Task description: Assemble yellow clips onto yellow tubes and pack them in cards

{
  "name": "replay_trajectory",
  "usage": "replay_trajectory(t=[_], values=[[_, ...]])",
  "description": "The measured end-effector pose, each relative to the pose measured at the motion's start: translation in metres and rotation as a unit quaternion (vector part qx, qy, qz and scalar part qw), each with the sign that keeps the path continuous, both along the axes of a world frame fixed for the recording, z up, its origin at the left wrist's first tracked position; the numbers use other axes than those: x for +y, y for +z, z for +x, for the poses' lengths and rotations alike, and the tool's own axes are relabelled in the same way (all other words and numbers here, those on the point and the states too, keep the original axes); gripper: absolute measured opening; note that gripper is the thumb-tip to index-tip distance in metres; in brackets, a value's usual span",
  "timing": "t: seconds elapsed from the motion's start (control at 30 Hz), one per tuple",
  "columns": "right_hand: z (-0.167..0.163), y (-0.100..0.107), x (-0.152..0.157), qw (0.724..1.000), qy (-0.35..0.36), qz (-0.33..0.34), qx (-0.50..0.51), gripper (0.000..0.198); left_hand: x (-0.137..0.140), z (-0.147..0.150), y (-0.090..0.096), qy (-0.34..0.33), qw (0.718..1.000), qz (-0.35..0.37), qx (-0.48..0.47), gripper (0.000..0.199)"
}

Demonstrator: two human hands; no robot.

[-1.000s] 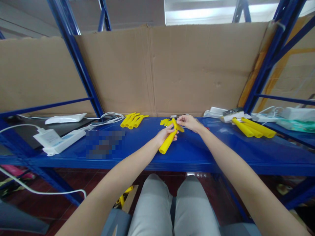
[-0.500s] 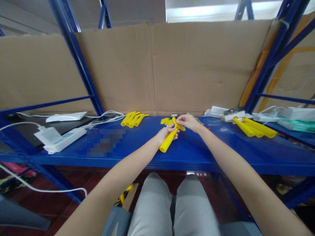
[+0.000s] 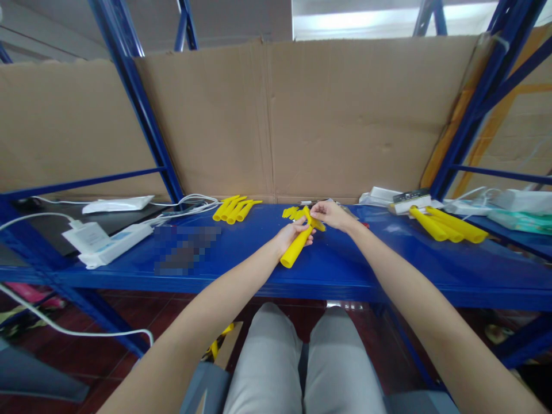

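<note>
I saw the left hand point(image 3: 290, 237) wrapped around a yellow tapered tube point(image 3: 295, 250), holding it over the blue desk point(image 3: 245, 261) with the wide end toward the person's knees, while the right hand point(image 3: 330, 214) pinched at a small yellow piece point(image 3: 319, 225) by the narrow end. Four slim yellow tubes point(image 3: 235, 212) lay off to the left, three larger yellow cones point(image 3: 452, 226) to the right.

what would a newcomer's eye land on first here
Probably the bright yellow tapered tube in the left hand, mid-shelf, with the right hand at its far end. Next, similar yellow tubes lying in a left group and a right group, and the tall brown cardboard panel behind the blue metal shelf.
</note>
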State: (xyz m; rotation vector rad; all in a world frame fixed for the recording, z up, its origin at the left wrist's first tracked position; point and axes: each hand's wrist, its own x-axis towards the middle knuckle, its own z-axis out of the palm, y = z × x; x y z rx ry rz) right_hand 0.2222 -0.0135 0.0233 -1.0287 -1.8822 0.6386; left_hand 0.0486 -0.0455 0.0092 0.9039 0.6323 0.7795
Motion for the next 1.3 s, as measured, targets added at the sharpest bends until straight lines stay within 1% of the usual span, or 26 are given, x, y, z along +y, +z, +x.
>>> replay_trajectory(t=[0.17, 0.3, 0.37, 0.47, 0.57, 0.73, 0.9, 1.1, 1.3], values=[[0.001, -0.003, 0.003, 1.0, -0.014, 0.013, 0.008, 0.017, -0.002, 0.0, 0.002, -0.004, 1.0, 0.005, 0.0, 0.052], [0.005, -0.007, 0.005, 0.998, -0.055, 0.028, 0.018, 0.017, -0.003, 0.0, 0.002, -0.007, 1.0, 0.006, 0.005, 0.053], [0.006, -0.007, 0.006, 0.997, -0.067, 0.018, 0.016, 0.018, -0.002, 0.0, 0.002, -0.016, 1.0, 0.011, -0.001, 0.052], [0.006, -0.008, 0.006, 0.998, -0.033, -0.035, 0.03, 0.015, -0.001, -0.002, 0.001, -0.033, 0.999, 0.018, -0.006, 0.054], [0.005, -0.009, 0.005, 0.994, 0.005, -0.085, 0.07, 0.013, -0.001, -0.003, 0.001, -0.037, 0.999, 0.022, -0.001, 0.057], [0.004, -0.011, 0.005, 0.983, 0.047, -0.126, 0.126, 0.018, -0.003, -0.003, 0.003, -0.047, 0.999, 0.021, 0.0, 0.054], [0.004, -0.009, 0.005, 0.977, 0.061, -0.146, 0.141, 0.026, -0.009, -0.003, 0.007, -0.038, 0.999, 0.022, 0.004, 0.053], [0.005, -0.006, 0.002, 0.974, 0.077, -0.148, 0.157, 0.033, -0.013, -0.001, 0.01, -0.015, 1.0, 0.024, 0.014, 0.06], [0.008, -0.005, 0.0, 0.975, 0.087, -0.146, 0.146, 0.036, -0.011, 0.0, 0.009, -0.015, 0.999, 0.036, 0.032, 0.064]])
